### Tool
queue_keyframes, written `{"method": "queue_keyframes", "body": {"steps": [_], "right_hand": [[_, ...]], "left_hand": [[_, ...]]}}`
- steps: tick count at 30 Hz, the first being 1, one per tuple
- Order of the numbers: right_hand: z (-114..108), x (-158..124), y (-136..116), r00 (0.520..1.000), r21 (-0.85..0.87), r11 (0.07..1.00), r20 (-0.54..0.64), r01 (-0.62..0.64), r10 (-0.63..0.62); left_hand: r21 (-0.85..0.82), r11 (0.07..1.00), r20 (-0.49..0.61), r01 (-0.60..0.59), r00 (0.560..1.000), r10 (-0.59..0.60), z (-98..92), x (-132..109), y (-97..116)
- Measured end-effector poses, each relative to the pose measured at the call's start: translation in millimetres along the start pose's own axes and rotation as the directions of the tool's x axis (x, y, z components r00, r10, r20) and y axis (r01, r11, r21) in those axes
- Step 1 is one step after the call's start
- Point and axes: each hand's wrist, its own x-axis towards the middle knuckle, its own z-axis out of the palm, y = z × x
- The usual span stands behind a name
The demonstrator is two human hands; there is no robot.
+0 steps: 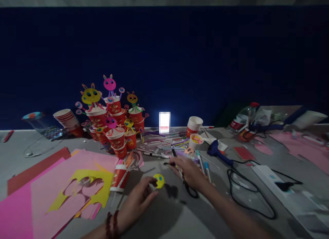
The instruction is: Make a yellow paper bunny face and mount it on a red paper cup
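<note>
"Yellow, round and flat, with blue spots: where is that little yellow disc (158, 181) in the head view?"

"It is between the two hands, just off to the right of the left hand's fingertips. That left hand (138, 197) wears a dark red bead bracelet (112, 225)."

"Is the left hand holding it?"

"Its fingers are bent and touch the disc's left edge. Nobody can tell if they pinch it tight."

"Which way is the disc long?"

"No way! It is round. The left hand is much nearer to it."

"And the right hand (189, 173)?"

"That one is up and to the right of the disc. Its fingertips pinch a small dark thing (166, 164), too blurry to name. The dark thing pokes out to the left, past the far side of the disc."

"What else is near?"

"A black loop handle (192, 193) is on the grey table (164, 218) below the right hand. A red and white paper cup (119, 177) is to the left of the disc, near the yellow paper sheet with round holes (108, 179)."
</note>
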Motion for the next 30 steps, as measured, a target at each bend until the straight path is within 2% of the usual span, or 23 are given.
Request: {"method": "queue_keyframes", "body": {"steps": [3,5,7,12,17,20,25,30], "right_hand": [[3,-20,-35,0.99,0.214,0.974,0.097,0.075,-0.098],[9,-33,-50,0.988,0.253,0.965,0.118,0.068,-0.1],[11,-44,-56,0.992,0.284,0.958,0.108,0.034,-0.067],[3,-64,-55,0.998,0.451,0.892,-0.025,-0.04,0.058],[8,-77,-55,0.973,0.616,0.783,-0.114,-0.089,0.201],[15,-81,-55,0.961,0.7,0.705,-0.103,-0.114,0.257],[20,-82,-53,0.969,0.725,0.679,-0.071,-0.113,0.237],[24,-82,-56,0.959,0.76,0.619,0.023,-0.201,0.284]], "left_hand": [[-0.302,0.949,0.111,0.09,0.992,-0.058,4.3,7,3],[-0.362,0.925,0.184,0.114,0.982,-0.049,10.6,8,5],[-0.355,0.924,0.226,0.141,0.972,-0.062,16.5,6,5],[-0.456,0.872,0.184,0.176,0.978,-0.101,17.6,-1,4],[-0.582,0.795,0.151,0.172,0.983,-0.103,11.0,2,7],[-0.596,0.783,0.148,0.177,0.983,-0.11,12.7,3,7],[-0.612,0.766,0.153,0.196,0.98,-0.129,18.1,1,4],[-0.596,0.776,0.171,0.203,0.977,-0.124,20.8,-4,9]]}}
